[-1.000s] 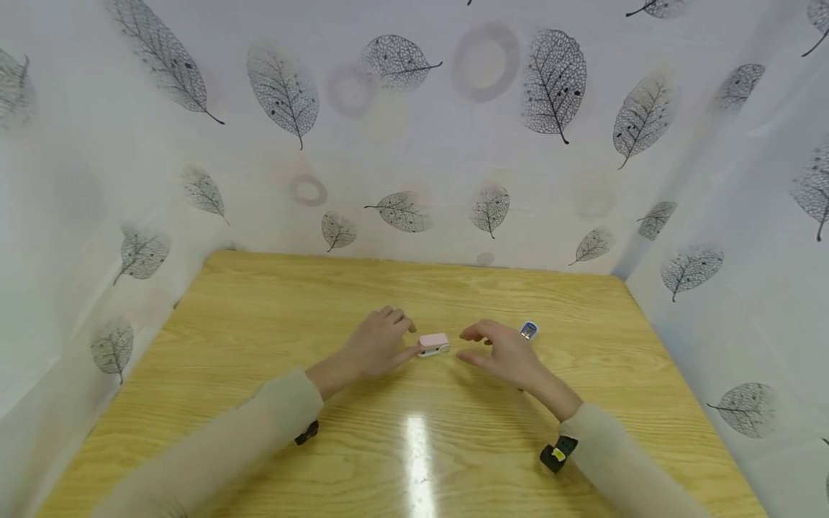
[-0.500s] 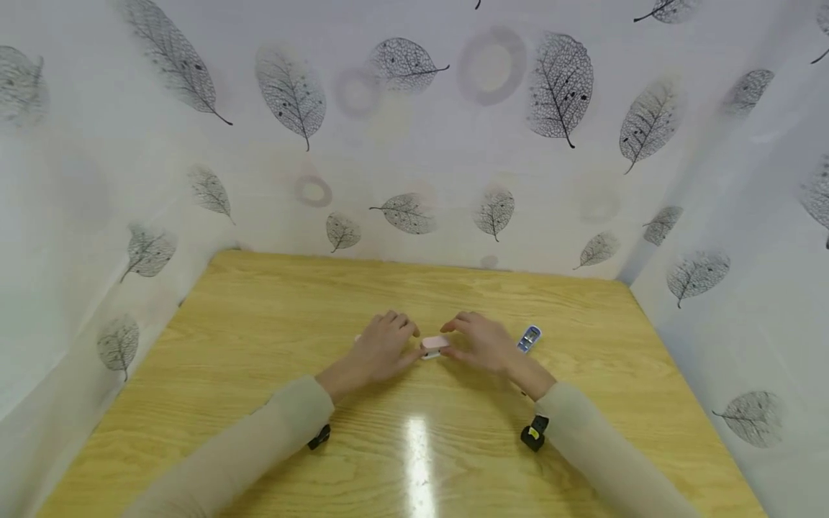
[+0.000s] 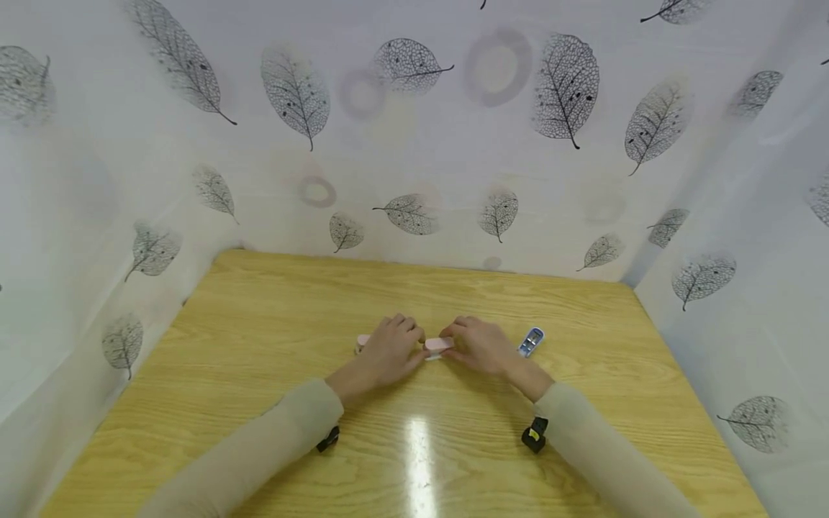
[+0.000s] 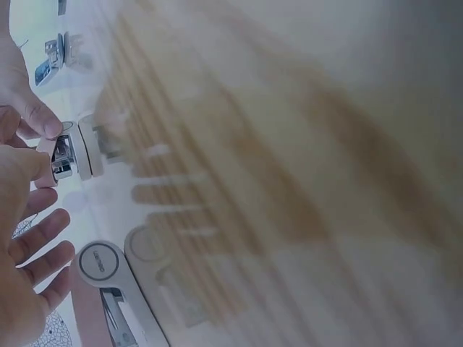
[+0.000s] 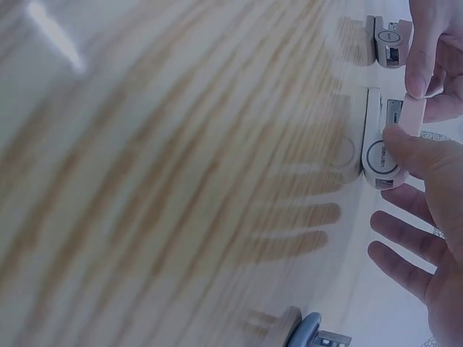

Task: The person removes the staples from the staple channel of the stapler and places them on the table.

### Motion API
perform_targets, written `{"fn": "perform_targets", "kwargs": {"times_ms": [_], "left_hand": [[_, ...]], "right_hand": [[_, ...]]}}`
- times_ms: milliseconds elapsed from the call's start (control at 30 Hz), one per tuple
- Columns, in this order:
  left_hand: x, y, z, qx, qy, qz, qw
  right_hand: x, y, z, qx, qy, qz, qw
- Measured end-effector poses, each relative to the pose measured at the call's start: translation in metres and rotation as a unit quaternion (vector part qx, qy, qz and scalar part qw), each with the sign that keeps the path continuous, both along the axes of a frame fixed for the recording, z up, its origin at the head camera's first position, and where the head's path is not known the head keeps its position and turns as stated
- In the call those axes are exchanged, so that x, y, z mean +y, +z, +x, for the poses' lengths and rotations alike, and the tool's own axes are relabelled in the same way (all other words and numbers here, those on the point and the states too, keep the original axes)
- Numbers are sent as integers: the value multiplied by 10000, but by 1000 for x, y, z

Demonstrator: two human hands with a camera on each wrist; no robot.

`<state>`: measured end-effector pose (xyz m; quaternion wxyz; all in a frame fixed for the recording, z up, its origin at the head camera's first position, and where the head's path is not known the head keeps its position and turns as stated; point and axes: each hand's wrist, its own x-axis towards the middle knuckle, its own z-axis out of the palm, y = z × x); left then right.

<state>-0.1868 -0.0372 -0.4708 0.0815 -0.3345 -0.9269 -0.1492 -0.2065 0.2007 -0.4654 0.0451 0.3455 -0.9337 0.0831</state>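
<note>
R hand moved in; its fingers & L hand's pinch pink stapler (wht base, rnd logo).

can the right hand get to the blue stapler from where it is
Probably yes: the blue stapler lies to the right of the right hand with nothing visible between them, though that hand would likely have to let go of the middle pink stapler first.
</note>
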Motion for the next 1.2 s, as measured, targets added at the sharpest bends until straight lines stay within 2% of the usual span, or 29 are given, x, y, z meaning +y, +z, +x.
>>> {"fn": "perform_targets", "kwargs": {"times_ms": [300,500,600,700,967,1200], "left_hand": [[13,-5,4,-87,-157,-95,9998],[22,-5,9,120,-270,-365,9989],[25,-5,11,152,-191,-448,9987],[26,-5,13,43,-68,-466,9989],[29,-4,13,-340,43,-443,9984],[33,-7,10,-440,58,-629,9970]], "right_hand": [[13,4,4,-36,152,-8,9999],[23,7,7,-160,234,16,9996],[25,8,8,-220,239,-9,9995],[25,8,8,-270,226,-42,9994],[24,7,10,-520,345,-809,9948],[25,3,9,-588,453,-1023,9920]]}}
